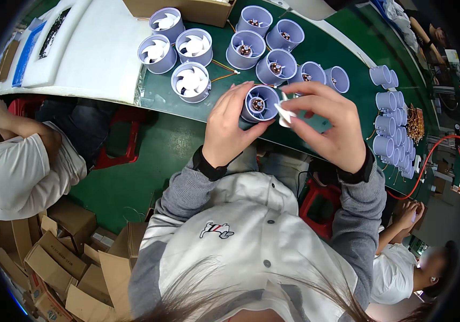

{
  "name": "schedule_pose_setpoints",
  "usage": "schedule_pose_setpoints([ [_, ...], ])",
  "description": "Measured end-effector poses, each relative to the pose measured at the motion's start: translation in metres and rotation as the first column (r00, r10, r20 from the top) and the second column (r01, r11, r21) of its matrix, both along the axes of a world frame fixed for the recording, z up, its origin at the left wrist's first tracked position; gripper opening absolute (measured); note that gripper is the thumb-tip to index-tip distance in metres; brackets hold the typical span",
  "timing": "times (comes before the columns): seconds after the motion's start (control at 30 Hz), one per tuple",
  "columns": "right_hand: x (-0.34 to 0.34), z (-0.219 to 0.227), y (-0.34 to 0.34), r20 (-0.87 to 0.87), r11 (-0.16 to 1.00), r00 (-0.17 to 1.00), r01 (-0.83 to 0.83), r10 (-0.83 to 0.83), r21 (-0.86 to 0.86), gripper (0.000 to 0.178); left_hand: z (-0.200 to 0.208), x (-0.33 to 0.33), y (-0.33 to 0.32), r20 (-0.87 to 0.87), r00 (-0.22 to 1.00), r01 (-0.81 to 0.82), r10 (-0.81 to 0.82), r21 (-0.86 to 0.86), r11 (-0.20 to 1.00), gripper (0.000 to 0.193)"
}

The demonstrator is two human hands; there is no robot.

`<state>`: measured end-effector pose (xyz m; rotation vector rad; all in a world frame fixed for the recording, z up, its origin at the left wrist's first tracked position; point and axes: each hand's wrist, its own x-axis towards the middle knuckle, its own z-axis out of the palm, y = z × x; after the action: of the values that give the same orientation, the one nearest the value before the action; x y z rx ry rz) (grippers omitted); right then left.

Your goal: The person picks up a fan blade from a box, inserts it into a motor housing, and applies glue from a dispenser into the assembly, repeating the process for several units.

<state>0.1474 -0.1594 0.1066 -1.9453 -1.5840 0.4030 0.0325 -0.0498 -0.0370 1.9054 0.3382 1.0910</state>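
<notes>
My left hand (229, 124) is wrapped round a pale purple fan housing (260, 117), its open top showing a copper-wound motor on spokes. Just right of it, my right hand (330, 122) pinches a white fan impeller (285, 114) between thumb and fingers, held tilted beside the housing's rim. Beyond my hands stand several housings with bare motors, such as the housing (245, 49) at the far middle. Farther left, a group of housings has white impellers inside, among them the nearest fan (191, 82). Thin coloured wires with a connector (236, 72) lie between the two groups.
A cardboard box (187, 11) sits at the back of the green table (342, 126). White foam (98, 51) covers the left side. More housings (384, 126) and a wire bundle (414, 129) stand at right. Co-workers sit at both sides; flattened cartons (63, 257) lie at lower left.
</notes>
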Motion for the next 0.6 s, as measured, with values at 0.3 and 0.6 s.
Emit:
schedule_pose_setpoints([
  [0.3,-0.002,-0.020,0.030,0.235,0.986,0.958,-0.163,0.162,-0.014,0.020,-0.003,0.000,-0.001,0.004,1.000,0.011,-0.011,0.018,1.000,0.065],
  [0.6,-0.003,-0.033,0.026,0.495,0.983,0.853,-0.184,0.166,-0.013,0.021,-0.005,0.002,-0.001,0.016,1.000,0.022,-0.023,0.014,1.000,0.066],
])
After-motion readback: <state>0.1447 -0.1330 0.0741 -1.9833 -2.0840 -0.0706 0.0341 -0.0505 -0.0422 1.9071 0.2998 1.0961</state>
